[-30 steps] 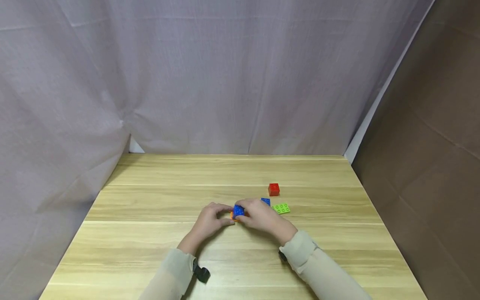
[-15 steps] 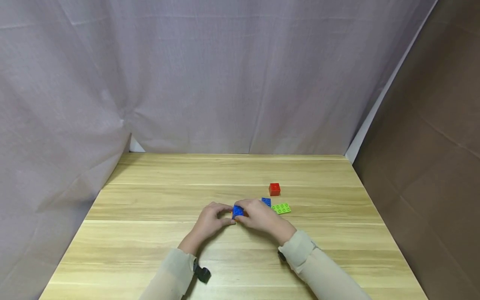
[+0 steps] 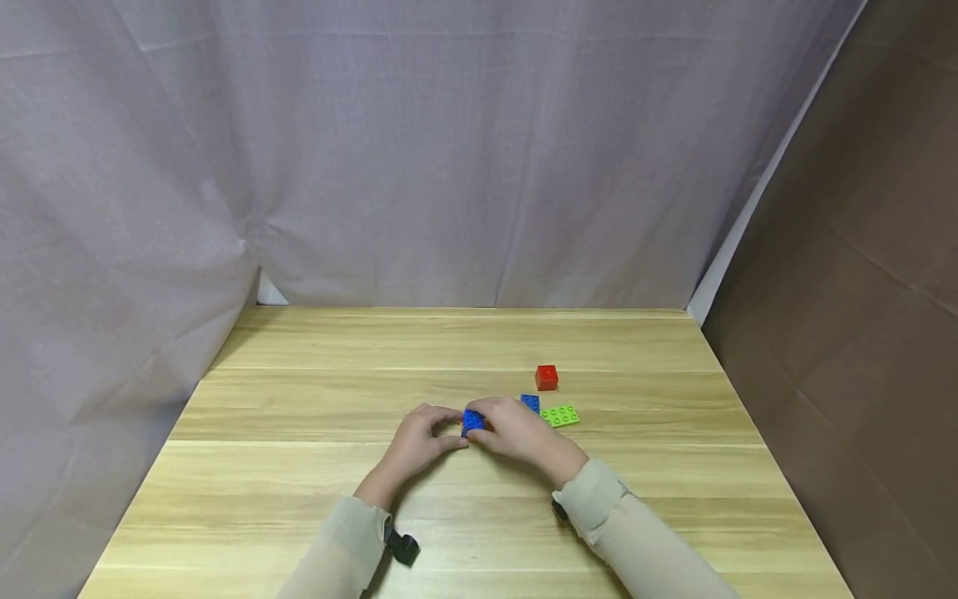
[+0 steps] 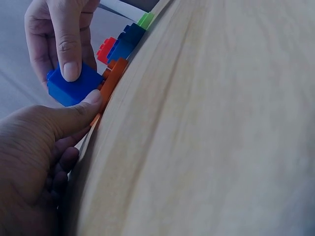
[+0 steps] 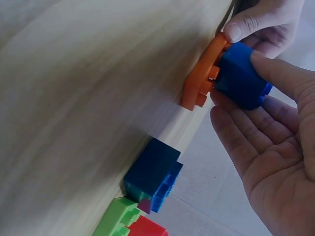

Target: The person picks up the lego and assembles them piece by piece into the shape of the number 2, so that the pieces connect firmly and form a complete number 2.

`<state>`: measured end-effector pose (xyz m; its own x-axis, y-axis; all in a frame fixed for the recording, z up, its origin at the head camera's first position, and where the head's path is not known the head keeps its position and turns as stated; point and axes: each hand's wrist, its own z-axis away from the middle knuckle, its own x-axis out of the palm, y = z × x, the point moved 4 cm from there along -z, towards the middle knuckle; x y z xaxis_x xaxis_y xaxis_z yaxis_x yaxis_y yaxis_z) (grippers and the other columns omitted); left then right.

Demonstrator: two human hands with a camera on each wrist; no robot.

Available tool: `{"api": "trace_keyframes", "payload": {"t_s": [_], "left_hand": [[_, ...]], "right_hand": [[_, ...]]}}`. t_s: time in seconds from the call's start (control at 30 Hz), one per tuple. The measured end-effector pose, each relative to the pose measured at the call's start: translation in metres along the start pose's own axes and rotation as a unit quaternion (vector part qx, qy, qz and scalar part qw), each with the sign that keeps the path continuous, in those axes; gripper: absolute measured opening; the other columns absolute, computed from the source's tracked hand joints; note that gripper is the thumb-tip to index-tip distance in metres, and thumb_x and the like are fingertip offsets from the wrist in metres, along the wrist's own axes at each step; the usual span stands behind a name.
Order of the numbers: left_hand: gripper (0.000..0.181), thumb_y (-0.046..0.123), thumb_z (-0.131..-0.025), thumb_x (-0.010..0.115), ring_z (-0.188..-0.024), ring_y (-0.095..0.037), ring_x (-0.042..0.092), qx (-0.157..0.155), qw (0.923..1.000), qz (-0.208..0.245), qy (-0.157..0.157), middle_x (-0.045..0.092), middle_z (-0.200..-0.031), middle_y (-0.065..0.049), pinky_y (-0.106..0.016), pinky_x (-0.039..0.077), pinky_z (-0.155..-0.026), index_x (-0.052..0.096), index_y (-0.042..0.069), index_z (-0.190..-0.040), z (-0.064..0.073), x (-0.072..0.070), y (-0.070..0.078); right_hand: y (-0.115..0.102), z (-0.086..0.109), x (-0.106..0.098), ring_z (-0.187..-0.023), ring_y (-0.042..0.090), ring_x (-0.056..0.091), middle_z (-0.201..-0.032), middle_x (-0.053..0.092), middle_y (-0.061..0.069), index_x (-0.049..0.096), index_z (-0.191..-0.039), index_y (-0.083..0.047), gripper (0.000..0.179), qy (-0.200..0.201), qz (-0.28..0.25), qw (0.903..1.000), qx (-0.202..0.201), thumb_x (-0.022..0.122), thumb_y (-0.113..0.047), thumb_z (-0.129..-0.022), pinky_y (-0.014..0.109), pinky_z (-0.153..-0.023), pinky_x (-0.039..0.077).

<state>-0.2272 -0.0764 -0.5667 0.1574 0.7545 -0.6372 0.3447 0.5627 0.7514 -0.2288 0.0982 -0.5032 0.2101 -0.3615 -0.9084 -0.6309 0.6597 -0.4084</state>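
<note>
My right hand (image 3: 521, 429) pinches a square blue brick (image 5: 240, 76) between thumb and fingers. This brick is on or just over the studs at one end of a flat orange building-block plate (image 5: 201, 78); whether it is fully seated I cannot tell. Bare studs show on the plate's other end in the right wrist view. My left hand (image 3: 414, 441) grips the plate's left end, its thumb (image 4: 92, 97) on the near edge beside the blue brick. From the head view, the hands and brick hide most of the orange plate.
To the right of my right hand lie another blue brick (image 3: 530, 403) and a lime green plate (image 3: 561, 416) with studs up. A red brick (image 3: 547, 378) stands farther back. The wooden table (image 3: 359, 349) ends at a grey curtain (image 3: 389, 166).
The pinched blue brick has shifted slightly left, along the orange plate toward my left hand. My left hand stays in place, and the other bricks have not moved.
</note>
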Motion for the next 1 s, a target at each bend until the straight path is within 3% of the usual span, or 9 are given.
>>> {"api": "trace_keyframes", "payload": {"t_s": [0.23,0.47,0.7,1.0], "left_hand": [[0.041,0.044,-0.082,0.082,-0.096,-0.007,0.059,0.002,1.0000,0.000,0.005,0.071,-0.110,0.014,-0.031,0.050,-0.083,0.075,0.024,-0.117,0.000,0.001,0.000],[0.040,0.042,-0.081,0.083,-0.099,-0.007,0.059,-0.004,0.9999,0.002,0.011,0.071,-0.110,0.015,-0.032,0.050,-0.086,0.075,0.024,-0.116,0.001,0.002,0.000],[0.041,0.040,-0.080,0.084,-0.097,-0.007,0.059,-0.005,0.9998,0.000,0.017,0.072,-0.109,0.013,-0.031,0.051,-0.085,0.076,0.022,-0.116,0.001,0.002,-0.001],[0.042,0.040,-0.080,0.084,-0.099,-0.007,0.060,0.005,0.9998,-0.006,0.019,0.072,-0.109,0.013,-0.033,0.051,-0.089,0.075,0.022,-0.117,0.001,0.003,-0.001]], "right_hand": [[-0.004,-0.001,-0.004,-0.084,0.008,0.059,-0.104,0.070,-0.004,0.070,-0.120,-0.011,0.030,-0.013,0.004,0.9998,0.015,0.073,-0.027,-0.095,0.028,-0.077,0.054],[-0.009,-0.003,-0.006,-0.092,0.009,0.063,-0.110,0.072,0.000,0.070,-0.122,-0.009,0.032,-0.030,0.022,0.9987,0.033,0.071,-0.028,-0.096,0.031,-0.083,0.056],[-0.017,-0.006,-0.008,-0.085,0.010,0.064,-0.101,0.073,0.000,0.071,-0.115,-0.009,0.025,-0.040,0.062,0.9971,0.017,0.071,-0.026,-0.096,0.030,-0.078,0.057],[-0.020,-0.008,-0.005,-0.099,0.016,0.069,-0.110,0.073,0.004,0.069,-0.122,-0.007,0.030,-0.032,0.068,0.9972,-0.003,0.070,-0.022,-0.096,0.034,-0.089,0.057]]}}
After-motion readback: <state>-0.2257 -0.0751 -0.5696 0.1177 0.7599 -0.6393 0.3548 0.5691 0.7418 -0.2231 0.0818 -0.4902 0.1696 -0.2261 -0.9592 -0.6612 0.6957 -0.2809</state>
